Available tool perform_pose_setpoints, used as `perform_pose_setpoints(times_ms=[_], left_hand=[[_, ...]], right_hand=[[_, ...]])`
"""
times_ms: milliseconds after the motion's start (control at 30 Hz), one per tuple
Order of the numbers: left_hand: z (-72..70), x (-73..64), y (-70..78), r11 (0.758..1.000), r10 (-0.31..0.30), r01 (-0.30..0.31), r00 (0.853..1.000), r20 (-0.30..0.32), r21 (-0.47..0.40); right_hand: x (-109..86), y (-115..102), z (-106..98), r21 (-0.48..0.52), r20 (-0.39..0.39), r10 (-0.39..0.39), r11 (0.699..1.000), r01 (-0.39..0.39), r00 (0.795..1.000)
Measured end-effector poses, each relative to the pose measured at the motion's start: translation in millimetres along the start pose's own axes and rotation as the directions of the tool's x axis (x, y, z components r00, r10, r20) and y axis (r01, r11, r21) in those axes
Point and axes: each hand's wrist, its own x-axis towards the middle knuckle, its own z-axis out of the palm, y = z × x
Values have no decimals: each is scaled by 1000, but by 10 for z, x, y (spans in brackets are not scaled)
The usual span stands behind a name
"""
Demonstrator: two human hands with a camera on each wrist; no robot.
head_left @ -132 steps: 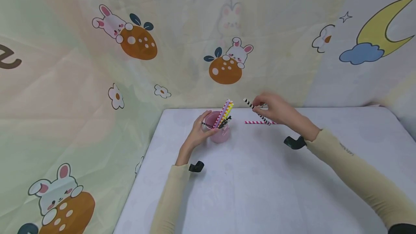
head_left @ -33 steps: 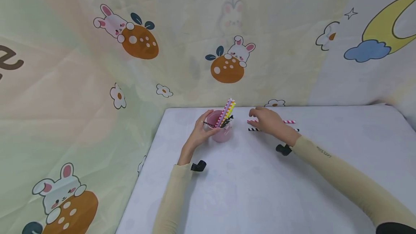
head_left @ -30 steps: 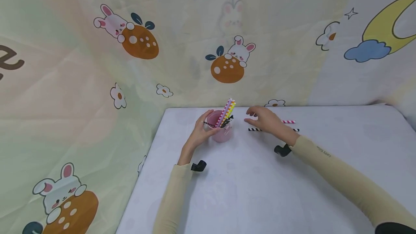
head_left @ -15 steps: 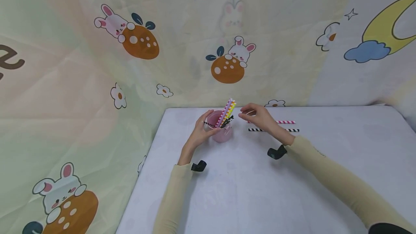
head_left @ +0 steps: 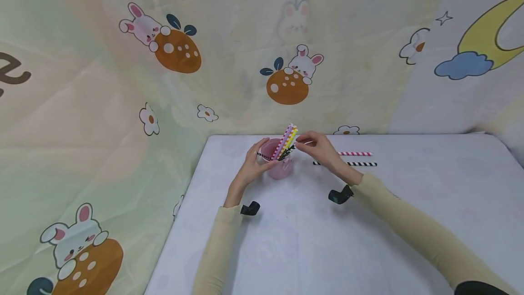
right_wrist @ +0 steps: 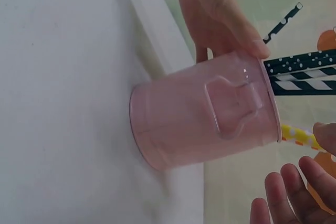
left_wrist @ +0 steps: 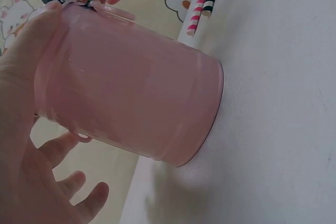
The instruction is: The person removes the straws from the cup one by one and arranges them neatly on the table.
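Note:
My left hand (head_left: 250,167) grips a small pink bucket (head_left: 280,173) near its rim, thumb on one side and fingers spread on the other. Purple-and-red striped straws (head_left: 282,143), a yellow straw (right_wrist: 297,136) and several black-and-white straws (right_wrist: 300,63) lean out of the bucket. One dotted black straw (right_wrist: 283,23) leans apart, beside the left thumb. At the bucket's right side is my right hand (head_left: 321,150), fingers loosely bent, thumb and index a little apart. Its thumb overlaps the yellow straw in the right wrist view.
Right of the bucket, a pink-and-white striped straw (head_left: 357,154) and a black-and-white striped straw (head_left: 362,164) lie roughly parallel on the white table (head_left: 294,240). A printed cloth backdrop (head_left: 229,49) hangs behind the table's far edge.
The black-and-white striped straw, earlier held by the right hand, now lies before the pink-striped one. The right hand then moved left to the bucket's straws. The left hand kept its hold.

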Motion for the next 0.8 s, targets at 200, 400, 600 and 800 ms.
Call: perform_pose_setpoints(times_ms=[200, 400, 600, 800], left_hand=[[-5, 5, -4, 1000, 25, -25, 1000, -11, 15], [4, 7, -14, 1000, 23, -22, 1000, -9, 12], [6, 0, -3, 1000, 7, -7, 1000, -4, 11], [6, 12, -4, 1000, 26, -26, 1000, -9, 13]], right_hand=[[22, -8, 108, 19, -17, -15, 1000, 15, 1000], [27, 6, 198, 12, -51, -24, 1000, 25, 998], [41, 21, 246, -9, -67, -40, 999, 39, 997], [48, 15, 267, -13, -80, -50, 999, 49, 996]])
